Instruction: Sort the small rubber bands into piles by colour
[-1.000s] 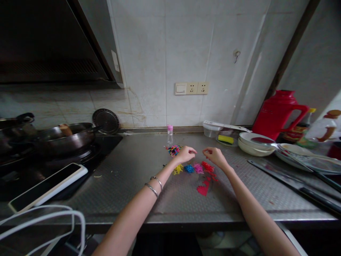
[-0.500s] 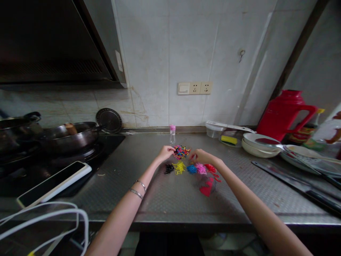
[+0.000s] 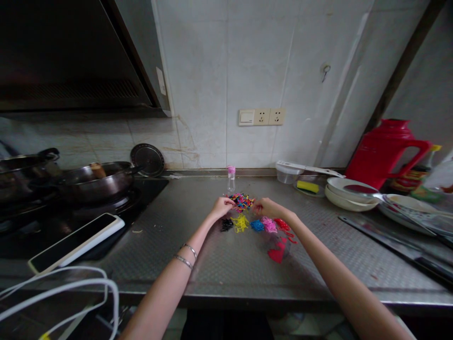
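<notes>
A mixed heap of small coloured rubber bands [image 3: 243,202] lies on the steel counter between my hands. My left hand [image 3: 222,207] touches the heap's left edge, fingers pinched together. At its right side is my right hand [image 3: 267,207], its fingers also closed and bent down; what either pinch holds is too small to make out. In front lie single-colour piles: black bands [image 3: 227,225], yellow bands [image 3: 241,223], blue bands [image 3: 257,225], pink bands [image 3: 269,225] and red bands [image 3: 283,225]. Nearer me is a clear piece with red shapes [image 3: 277,251].
Behind the heap stands a small clear bottle [image 3: 231,179] with a pink cap. Rightward are a sponge [image 3: 307,187], stacked bowls [image 3: 348,202], a long knife-like tool [image 3: 382,245] and a red thermos [image 3: 384,153]. A white device [image 3: 78,243] and pans [image 3: 97,184] are left.
The whole view has shifted slightly, so things sit a little further right. My right hand has drawn slightly closer to the mixed heap; my left hand stays at its edge.
</notes>
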The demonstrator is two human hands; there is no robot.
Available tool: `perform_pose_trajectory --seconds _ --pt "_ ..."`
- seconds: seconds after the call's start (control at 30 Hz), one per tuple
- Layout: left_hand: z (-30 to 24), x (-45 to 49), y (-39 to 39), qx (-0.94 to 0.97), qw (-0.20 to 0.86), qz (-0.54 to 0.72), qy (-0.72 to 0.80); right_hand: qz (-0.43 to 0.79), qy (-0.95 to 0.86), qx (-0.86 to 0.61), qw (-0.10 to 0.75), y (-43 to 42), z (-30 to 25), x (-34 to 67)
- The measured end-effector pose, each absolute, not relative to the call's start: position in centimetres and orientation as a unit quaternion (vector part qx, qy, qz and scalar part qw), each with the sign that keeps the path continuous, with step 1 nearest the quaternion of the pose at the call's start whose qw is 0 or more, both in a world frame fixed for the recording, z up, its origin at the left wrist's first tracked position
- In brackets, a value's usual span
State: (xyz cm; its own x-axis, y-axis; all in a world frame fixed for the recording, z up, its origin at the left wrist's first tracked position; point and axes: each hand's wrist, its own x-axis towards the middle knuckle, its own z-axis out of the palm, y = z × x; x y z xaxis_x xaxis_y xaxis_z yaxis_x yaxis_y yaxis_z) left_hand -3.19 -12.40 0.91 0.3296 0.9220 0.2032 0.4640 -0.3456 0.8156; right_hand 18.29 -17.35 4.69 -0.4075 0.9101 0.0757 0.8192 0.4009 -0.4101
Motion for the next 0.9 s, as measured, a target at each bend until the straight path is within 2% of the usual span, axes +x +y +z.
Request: perform_pose_trajectory --seconds 0.17,0.43,0.67,0.9 --pt "0.5 -2.8 -12.2 0.767 0.289 0.337 0.464 0.155 -0.83 -0.488 0.22 -17.4 5.0 16.2" --pt "0.4 -2.5 -12.7 0.821 0.193 0.272 0.462 0.169 -0.844 -0.455 0.228 -18.1 5.5 13.8" --pt "0.3 -2.2 -13.0 0.822 0.17 0.248 0.483 0.145 -0.808 -0.486 0.299 -17.4 5.3 16.4" --pt "0.3 -2.1 -13.2 0.821 0.167 0.256 0.482 0.145 -0.776 -0.514 0.335 -17.5 4.5 17.6"
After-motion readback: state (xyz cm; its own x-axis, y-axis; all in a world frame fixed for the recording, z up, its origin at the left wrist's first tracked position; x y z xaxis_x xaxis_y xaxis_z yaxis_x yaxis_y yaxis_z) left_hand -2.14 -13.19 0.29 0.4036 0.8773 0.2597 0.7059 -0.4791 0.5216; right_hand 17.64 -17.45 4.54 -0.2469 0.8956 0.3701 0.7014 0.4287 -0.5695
